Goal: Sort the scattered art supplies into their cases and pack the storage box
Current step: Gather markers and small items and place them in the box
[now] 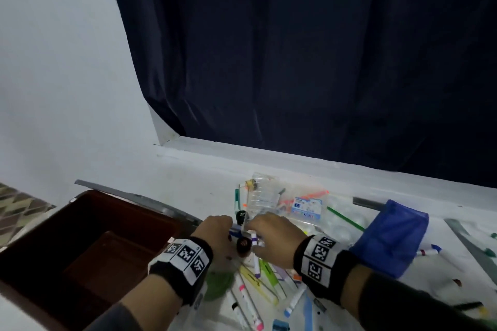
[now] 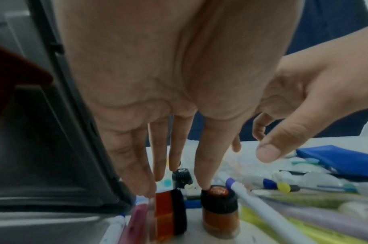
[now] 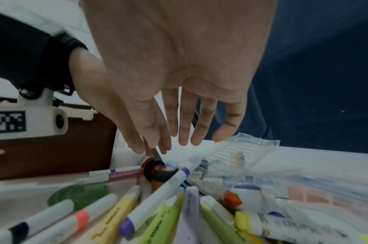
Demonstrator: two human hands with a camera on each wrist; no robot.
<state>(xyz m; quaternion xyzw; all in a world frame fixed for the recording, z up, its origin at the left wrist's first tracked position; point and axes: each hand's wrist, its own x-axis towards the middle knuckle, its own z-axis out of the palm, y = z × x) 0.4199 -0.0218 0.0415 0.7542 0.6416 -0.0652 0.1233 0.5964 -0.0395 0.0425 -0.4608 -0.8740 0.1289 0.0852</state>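
Both hands hover over small paint jars among scattered markers (image 1: 258, 282). My left hand (image 1: 219, 227) (image 2: 174, 180) has straight fingers pointing down; one fingertip (image 2: 206, 183) touches the black cap of an upright orange paint jar (image 2: 219, 213). A red jar (image 2: 170, 213) lies on its side beside it, and a black-capped jar (image 2: 182, 177) stands behind. My right hand (image 1: 259, 226) (image 3: 162, 145) spreads straight fingers just above the same jars (image 3: 164, 171) and holds nothing. A clear plastic case (image 1: 263, 196) (image 3: 231, 155) lies just beyond.
The brown storage box (image 1: 94, 236) stands open at the left, its grey lid (image 1: 134, 196) behind it. A blue pouch (image 1: 390, 236) lies on the right. A purple-capped marker (image 2: 252, 203) leans by the jars. A dark curtain (image 1: 295, 62) hangs behind the table.
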